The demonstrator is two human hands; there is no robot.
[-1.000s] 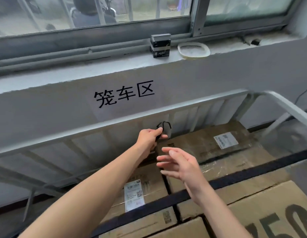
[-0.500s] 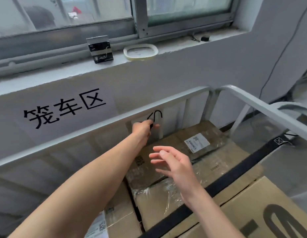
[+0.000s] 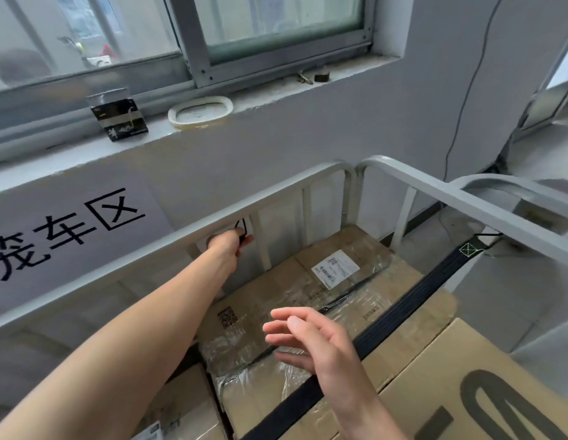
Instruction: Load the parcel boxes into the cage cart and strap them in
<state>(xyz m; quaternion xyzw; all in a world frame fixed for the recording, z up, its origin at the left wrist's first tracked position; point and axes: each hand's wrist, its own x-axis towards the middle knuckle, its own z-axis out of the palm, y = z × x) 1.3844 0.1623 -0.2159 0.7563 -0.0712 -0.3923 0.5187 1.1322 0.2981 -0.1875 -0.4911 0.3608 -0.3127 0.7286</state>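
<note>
Several brown parcel boxes [image 3: 346, 281] lie packed inside the grey cage cart [image 3: 419, 182]. A black strap [image 3: 400, 309] runs diagonally across their tops to a hook end at the right rail [image 3: 470, 249]. My left hand [image 3: 227, 242] reaches to the far rail and pinches a black wire hook [image 3: 243, 228] against the underside of the bar. Above the boxes hovers my right hand [image 3: 311, 341], fingers spread and relaxed, holding nothing.
A grey wall with black characters [image 3: 67, 230] stands behind the cart. On the window sill sit a small black box [image 3: 119, 115] and a white oval ring [image 3: 200, 111]. A second cart rail [image 3: 511, 185] shows at the right.
The view swung right. My left hand carried the hook up to the far rail's underside. My right hand stayed open above the boxes.
</note>
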